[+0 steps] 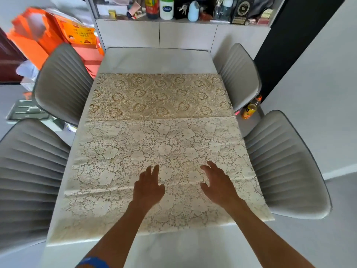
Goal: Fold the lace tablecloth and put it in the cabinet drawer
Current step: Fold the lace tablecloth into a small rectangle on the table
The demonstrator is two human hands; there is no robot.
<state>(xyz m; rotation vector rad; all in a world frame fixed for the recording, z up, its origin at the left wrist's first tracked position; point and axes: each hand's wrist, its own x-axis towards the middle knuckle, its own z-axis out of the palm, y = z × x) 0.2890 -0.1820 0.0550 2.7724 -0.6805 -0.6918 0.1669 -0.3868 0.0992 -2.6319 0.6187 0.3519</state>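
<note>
The lace tablecloth [160, 132] lies spread flat on the white table [158, 60]. Its near part is cream, and its far band looks more golden, with a straight edge between the two running across the middle. My left hand [147, 187] lies over the near cream part with its fingers straight, and I cannot tell if it touches the lace. My right hand [217, 182] hovers or rests beside it with the fingers spread and slightly bent, holding nothing. A grey cabinet [160, 35] with flat fronts stands behind the table's far end.
Four grey ribbed chairs surround the table: two on the left [63, 84] [29, 171] and two on the right [239, 74] [286, 165]. Bottles and jars [166, 7] crowd the cabinet's shelf. Orange boxes [58, 31] pile up at the far left. A bottle [251, 107] stands on the floor at right.
</note>
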